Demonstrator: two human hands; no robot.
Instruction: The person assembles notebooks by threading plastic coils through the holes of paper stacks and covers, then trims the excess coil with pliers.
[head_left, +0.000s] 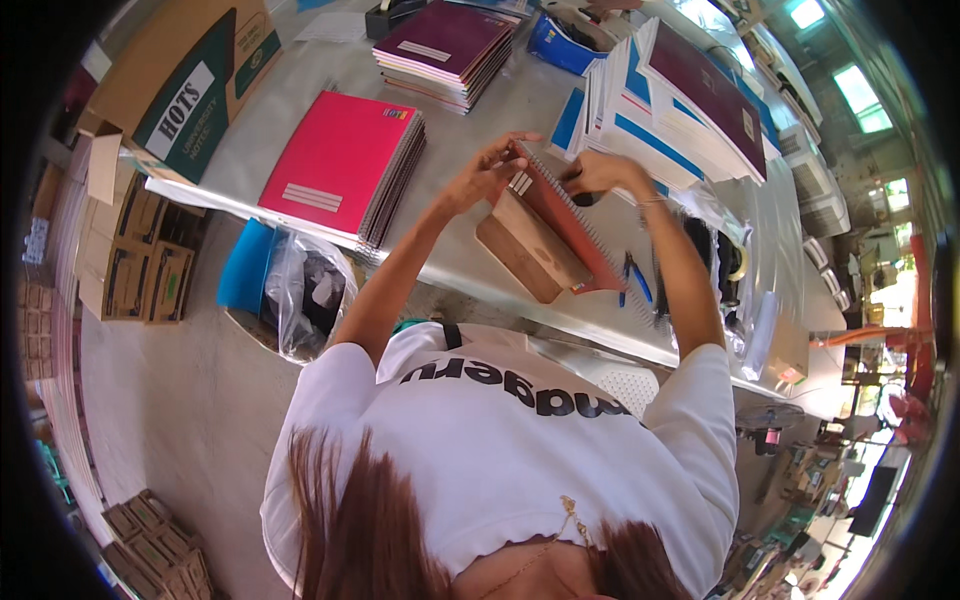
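Note:
A red spiral notebook [562, 222] stands tilted on edge against a wooden block [530, 245] on the metal table. My left hand [488, 172] grips its far upper corner, fingers closed over the edge. Beside the wire coil [575, 207], my right hand [606, 177] is curled, slightly blurred, with its fingertips close to the spiral. What those fingers hold, if anything, is hidden. Blue-handled pliers [637, 282] lie on the table near the notebook's near end, below my right wrist.
Red spiral notebooks [345, 165] are stacked on the left, maroon ones [445, 40] farther back. Loose blue-and-white printed sheets and maroon covers [705, 95] pile at the right. A blue box [565, 45] stands behind. A carton [185, 90] is at the far left; a plastic-lined bin [300, 290] stands below the table edge.

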